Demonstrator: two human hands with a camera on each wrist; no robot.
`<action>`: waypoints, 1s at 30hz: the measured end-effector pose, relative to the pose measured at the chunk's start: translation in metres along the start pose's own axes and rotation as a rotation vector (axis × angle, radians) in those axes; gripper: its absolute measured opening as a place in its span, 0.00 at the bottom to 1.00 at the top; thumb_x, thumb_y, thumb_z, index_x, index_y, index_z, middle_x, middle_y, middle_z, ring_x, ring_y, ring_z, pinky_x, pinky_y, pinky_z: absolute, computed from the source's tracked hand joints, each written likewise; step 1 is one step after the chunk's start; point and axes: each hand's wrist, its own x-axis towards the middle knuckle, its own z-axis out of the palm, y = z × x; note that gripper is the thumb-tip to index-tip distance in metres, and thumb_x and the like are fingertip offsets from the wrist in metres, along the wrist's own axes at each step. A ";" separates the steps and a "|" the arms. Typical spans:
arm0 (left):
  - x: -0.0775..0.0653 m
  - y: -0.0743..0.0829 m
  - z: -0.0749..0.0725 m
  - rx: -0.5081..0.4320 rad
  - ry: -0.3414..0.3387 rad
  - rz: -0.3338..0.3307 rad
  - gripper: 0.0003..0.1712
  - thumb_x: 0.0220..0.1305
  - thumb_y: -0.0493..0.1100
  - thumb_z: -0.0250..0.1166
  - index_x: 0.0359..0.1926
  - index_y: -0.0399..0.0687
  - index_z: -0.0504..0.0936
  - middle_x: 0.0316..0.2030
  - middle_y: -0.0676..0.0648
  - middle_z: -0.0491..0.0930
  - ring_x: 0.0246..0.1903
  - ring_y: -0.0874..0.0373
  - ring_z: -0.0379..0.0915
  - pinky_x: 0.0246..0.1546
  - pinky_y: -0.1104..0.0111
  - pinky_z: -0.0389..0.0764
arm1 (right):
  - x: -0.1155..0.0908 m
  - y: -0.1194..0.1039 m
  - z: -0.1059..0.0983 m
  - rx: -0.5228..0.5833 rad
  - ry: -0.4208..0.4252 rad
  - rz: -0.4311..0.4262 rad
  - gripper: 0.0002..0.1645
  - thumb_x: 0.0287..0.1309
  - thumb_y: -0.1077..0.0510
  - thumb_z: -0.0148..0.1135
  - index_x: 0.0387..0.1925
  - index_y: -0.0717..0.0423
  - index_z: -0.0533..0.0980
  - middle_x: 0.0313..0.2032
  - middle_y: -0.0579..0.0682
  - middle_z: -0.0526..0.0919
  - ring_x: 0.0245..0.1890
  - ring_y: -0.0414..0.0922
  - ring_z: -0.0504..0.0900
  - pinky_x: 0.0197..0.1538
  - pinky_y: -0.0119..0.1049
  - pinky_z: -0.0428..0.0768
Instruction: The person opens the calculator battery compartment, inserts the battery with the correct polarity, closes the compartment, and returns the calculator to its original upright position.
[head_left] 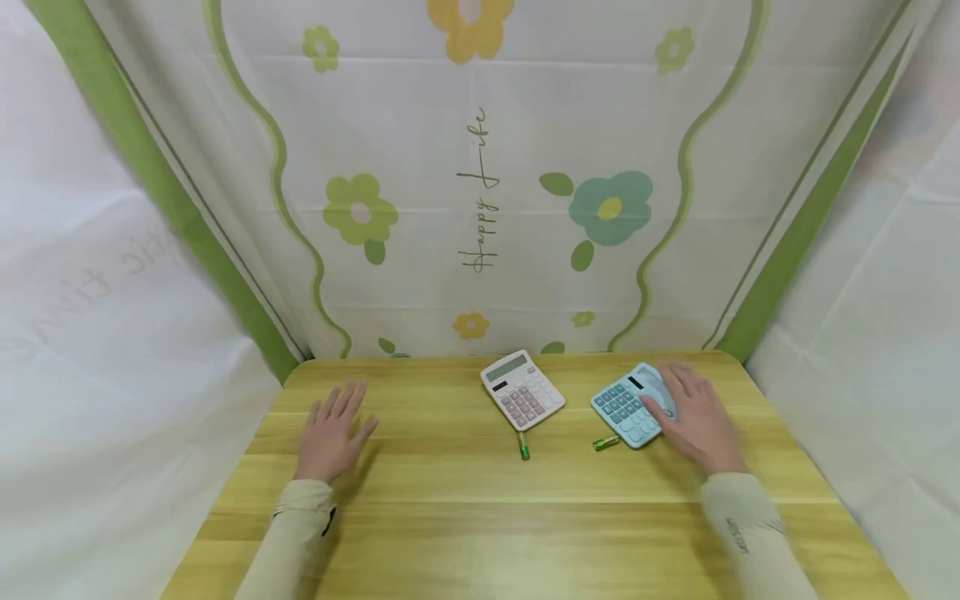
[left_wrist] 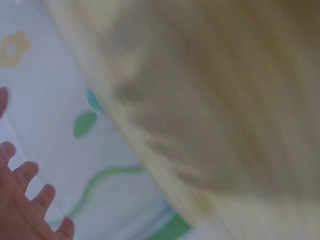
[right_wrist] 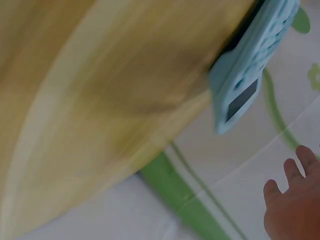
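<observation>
My right hand (head_left: 699,423) is slightly blurred, its fingers spread over the right side of a light blue calculator (head_left: 621,407). In the right wrist view, a gap shows between those fingers (right_wrist: 292,175) and the blue calculator (right_wrist: 250,75). Left of it lies a pale pink-white calculator (head_left: 517,400), with a green battery (head_left: 523,447) at its lower corner. Another green battery (head_left: 606,442) lies beside the blue calculator's lower edge. My left hand (head_left: 330,442) is held over the left part of the table, fingers spread, holding nothing; its fingers (left_wrist: 42,197) also show in the left wrist view.
The wooden table (head_left: 450,533) ends at a back edge just behind both calculators. A white curtain with flowers (head_left: 420,125) hangs behind it, and white cloth (head_left: 877,350) closes in both sides.
</observation>
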 end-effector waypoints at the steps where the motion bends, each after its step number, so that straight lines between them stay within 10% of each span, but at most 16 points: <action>1: 0.007 0.006 0.002 -0.004 -0.012 0.013 0.43 0.76 0.59 0.59 0.82 0.51 0.55 0.80 0.40 0.56 0.78 0.36 0.51 0.79 0.39 0.47 | 0.005 -0.006 0.004 0.015 -0.015 -0.001 0.47 0.76 0.34 0.49 0.80 0.61 0.55 0.77 0.68 0.58 0.77 0.67 0.55 0.78 0.66 0.50; 14: 0.100 0.101 0.058 -0.279 -0.178 0.026 0.36 0.75 0.52 0.64 0.78 0.50 0.65 0.72 0.37 0.70 0.71 0.34 0.66 0.69 0.38 0.70 | 0.059 -0.080 0.078 0.136 -0.266 0.055 0.40 0.78 0.42 0.53 0.78 0.60 0.60 0.72 0.71 0.67 0.70 0.70 0.67 0.71 0.68 0.67; 21: 0.124 0.139 0.088 -0.291 -0.217 0.079 0.32 0.75 0.49 0.64 0.73 0.41 0.71 0.68 0.38 0.76 0.67 0.39 0.73 0.70 0.46 0.73 | 0.070 -0.104 0.104 0.165 -0.360 0.131 0.39 0.75 0.47 0.58 0.76 0.64 0.62 0.70 0.69 0.70 0.70 0.66 0.69 0.73 0.62 0.68; 30: 0.133 0.167 0.092 -0.360 -0.208 0.019 0.29 0.66 0.38 0.73 0.65 0.35 0.78 0.59 0.34 0.80 0.54 0.42 0.80 0.59 0.51 0.82 | 0.082 -0.116 0.110 0.250 -0.364 0.196 0.34 0.73 0.52 0.61 0.73 0.65 0.68 0.70 0.66 0.72 0.72 0.64 0.69 0.76 0.60 0.66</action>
